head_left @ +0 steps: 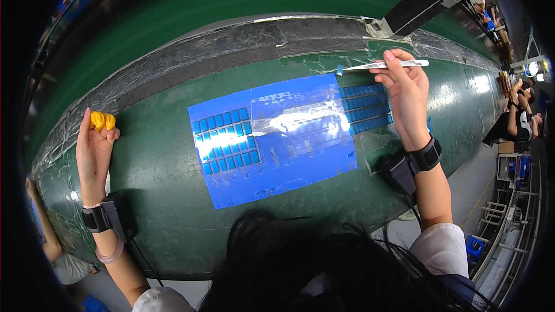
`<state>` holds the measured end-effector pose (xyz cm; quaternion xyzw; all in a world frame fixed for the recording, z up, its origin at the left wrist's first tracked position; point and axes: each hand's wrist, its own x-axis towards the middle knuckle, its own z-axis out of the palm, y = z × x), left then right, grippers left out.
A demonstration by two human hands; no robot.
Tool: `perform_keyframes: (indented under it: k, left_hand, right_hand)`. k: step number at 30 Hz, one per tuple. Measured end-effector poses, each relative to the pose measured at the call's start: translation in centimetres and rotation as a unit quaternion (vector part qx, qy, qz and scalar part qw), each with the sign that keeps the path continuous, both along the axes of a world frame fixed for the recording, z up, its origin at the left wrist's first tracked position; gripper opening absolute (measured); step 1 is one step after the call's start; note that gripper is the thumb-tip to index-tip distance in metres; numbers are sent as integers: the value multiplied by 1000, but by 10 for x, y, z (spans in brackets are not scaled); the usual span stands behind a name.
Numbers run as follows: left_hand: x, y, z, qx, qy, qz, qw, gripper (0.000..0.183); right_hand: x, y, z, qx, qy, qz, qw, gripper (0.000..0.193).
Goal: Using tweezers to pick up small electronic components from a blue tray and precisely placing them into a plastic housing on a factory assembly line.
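Note:
My right hand (409, 89) grips a pair of white tweezers (416, 63) between thumb and fingers, pointing left. Right at their tip is a small light-blue piece (339, 70), near the upper right corner of a blue sheet (283, 182). Small blue rectangular pieces (222, 166) lie in rows on the sheet's left part. More dark-blue pieces (367, 104) form rows just past its right edge, beside my right hand. Far to the left, my left hand (92, 159) stays apart from the sheet, open and loosely curled, with yellow finger cots (103, 120) on two fingertips.
The green work surface (167, 225) has a dark taped strip (202, 63) along its far side. A dark post (419, 0) rises at the back right. Black devices (118, 216) with cables are strapped to both wrists. Other people (511, 118) are at both sides.

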<state>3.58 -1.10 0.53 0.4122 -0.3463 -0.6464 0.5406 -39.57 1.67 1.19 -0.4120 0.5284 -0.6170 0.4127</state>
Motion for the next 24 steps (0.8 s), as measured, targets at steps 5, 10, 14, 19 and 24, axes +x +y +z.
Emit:
perform_keyframes:
  k: [5, 10, 14, 19, 24]
  left_hand:
    - [0, 2, 2, 2, -9, 4, 1000, 21]
    - [-3, 1, 2, 2, -4, 4, 1000, 20]
    - [-2, 1, 1, 3, -7, 14, 1000, 20]
    - [-5, 1, 2, 5, -12, 8, 1000, 18]
    - [-2, 1, 1, 2, -8, 10, 1000, 21]
  right_hand:
    - [1, 0, -1, 5, -12, 4, 1000, 15]
    - [0, 0, -1, 5, -9, 6, 1000, 15]
    - [0, -1, -1, 2, -7, 7, 1000, 14]
    - [-1, -1, -1, 7, -5, 10, 1000, 15]
    - [0, -2, -1, 7, 1, 14, 1000, 16]
